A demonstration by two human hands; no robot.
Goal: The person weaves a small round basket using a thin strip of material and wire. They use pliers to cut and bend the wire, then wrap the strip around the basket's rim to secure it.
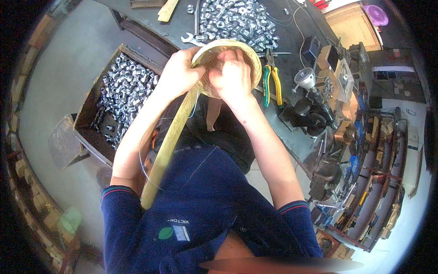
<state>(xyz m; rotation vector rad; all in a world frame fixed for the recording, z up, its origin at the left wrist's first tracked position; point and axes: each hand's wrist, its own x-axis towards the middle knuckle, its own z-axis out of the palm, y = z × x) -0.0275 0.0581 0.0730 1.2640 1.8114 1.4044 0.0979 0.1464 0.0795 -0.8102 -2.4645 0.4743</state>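
A round woven bamboo strainer (256, 68) is held up in front of me, its long flat bamboo handle (169, 148) slanting down to the left across my lap. My left hand (181, 75) is closed on the left side of the rim, where the handle joins. Inside the bowl, my right hand (233, 75) has its fingers curled together against the weave; what they pinch is hidden. A thin wire (141, 160) loops out from beside the handle. Just right of the strainer lie pliers (272, 84) with one green and one yellow grip.
Shiny metal nuts (237, 20) are heaped on the dark table (289, 132), with an open-ended wrench (191, 40) beside them. A wooden box (84, 116) of similar metal parts stands at left. A black device with a grey cup (305, 78) stands at right, before loaded shelves (372, 182).
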